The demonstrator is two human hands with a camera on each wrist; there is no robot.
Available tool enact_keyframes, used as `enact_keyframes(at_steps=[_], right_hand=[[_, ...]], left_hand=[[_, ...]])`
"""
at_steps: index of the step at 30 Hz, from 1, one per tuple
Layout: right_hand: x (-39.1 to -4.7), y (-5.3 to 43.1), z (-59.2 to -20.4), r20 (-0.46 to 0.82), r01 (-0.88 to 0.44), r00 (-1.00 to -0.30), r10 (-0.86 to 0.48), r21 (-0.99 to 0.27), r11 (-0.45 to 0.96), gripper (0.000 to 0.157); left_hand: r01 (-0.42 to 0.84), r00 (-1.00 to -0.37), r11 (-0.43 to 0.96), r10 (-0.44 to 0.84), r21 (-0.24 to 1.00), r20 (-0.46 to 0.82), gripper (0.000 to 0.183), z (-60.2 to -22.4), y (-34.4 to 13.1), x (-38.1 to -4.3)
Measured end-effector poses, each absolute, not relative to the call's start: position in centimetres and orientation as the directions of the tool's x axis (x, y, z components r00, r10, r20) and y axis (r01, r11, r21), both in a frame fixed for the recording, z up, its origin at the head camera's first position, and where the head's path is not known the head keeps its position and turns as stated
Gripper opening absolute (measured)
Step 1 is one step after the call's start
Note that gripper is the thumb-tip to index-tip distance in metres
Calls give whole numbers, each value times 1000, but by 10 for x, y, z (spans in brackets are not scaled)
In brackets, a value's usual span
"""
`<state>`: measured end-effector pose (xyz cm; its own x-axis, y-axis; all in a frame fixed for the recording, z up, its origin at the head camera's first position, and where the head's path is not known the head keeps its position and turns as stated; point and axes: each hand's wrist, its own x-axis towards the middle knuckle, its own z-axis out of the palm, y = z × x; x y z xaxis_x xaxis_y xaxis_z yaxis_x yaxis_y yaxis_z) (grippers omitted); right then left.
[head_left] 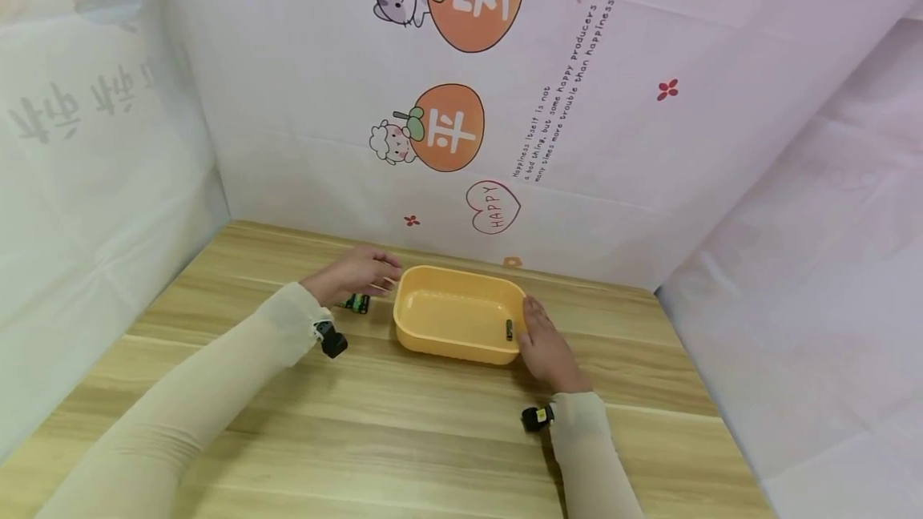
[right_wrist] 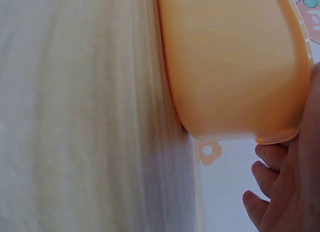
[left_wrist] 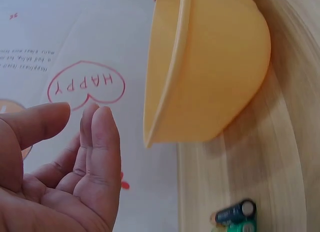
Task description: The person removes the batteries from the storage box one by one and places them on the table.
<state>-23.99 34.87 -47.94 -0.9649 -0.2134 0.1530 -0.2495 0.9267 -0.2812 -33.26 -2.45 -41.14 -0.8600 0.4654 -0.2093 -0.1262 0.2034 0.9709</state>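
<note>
A yellow plastic basin (head_left: 461,319) stands on the wooden table. Inside it, at the right end, lies one small dark battery (head_left: 509,330). My left hand (head_left: 360,271) hovers beside the basin's left end, palm empty and fingers loosely bent. Below that hand several green and dark batteries (head_left: 358,303) lie on the table, partly hidden; their ends, including one battery (left_wrist: 235,213), show in the left wrist view. My right hand (head_left: 546,343) rests against the basin's right end, its fingers along the outside of the rim. The right wrist view shows these fingers (right_wrist: 267,179) at the rim.
A printed white cloth (head_left: 613,207) hangs upright behind the table's back edge, close behind the basin. More cloth walls (head_left: 94,142) stand at the left and right sides. The wooden table (head_left: 404,439) stretches from the basin toward the person.
</note>
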Motion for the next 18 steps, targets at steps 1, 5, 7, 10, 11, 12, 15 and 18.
enact_keyframes(at_steps=[1,5,7,10,11,12,15,18], right_hand=[[-240,349,-480,154,-251,-965,-214,-281,926,56],[-240,349,-479,147,-248,-966,-214,-278,928,55],[-240,349,-480,143,-244,-967,-211,-279,929,55],[-240,348,-479,151,-250,-965,-215,-284,926,56],[-240,347,-479,156,-255,-964,-217,-285,924,56],[-240,347,-479,161,-259,-962,-220,-287,922,56],[-240,347,-478,172,-268,-959,-225,-290,919,55],[-240,347,-478,174,-266,-959,-223,-291,919,55]], left_hand=[[-134,-857,198,469,971,-214,40,-411,-21,-332],[-152,-842,178,491,972,-221,42,-410,-10,-330],[-148,-833,173,509,974,-217,42,-410,-6,-329],[-136,-822,170,531,976,-207,42,-410,1,-327],[-135,-818,168,537,977,-205,42,-410,4,-327],[-135,-815,166,542,977,-205,42,-411,6,-326],[-144,-806,160,553,976,-210,41,-411,15,-325],[-165,-799,151,558,975,-222,41,-411,24,-324]])
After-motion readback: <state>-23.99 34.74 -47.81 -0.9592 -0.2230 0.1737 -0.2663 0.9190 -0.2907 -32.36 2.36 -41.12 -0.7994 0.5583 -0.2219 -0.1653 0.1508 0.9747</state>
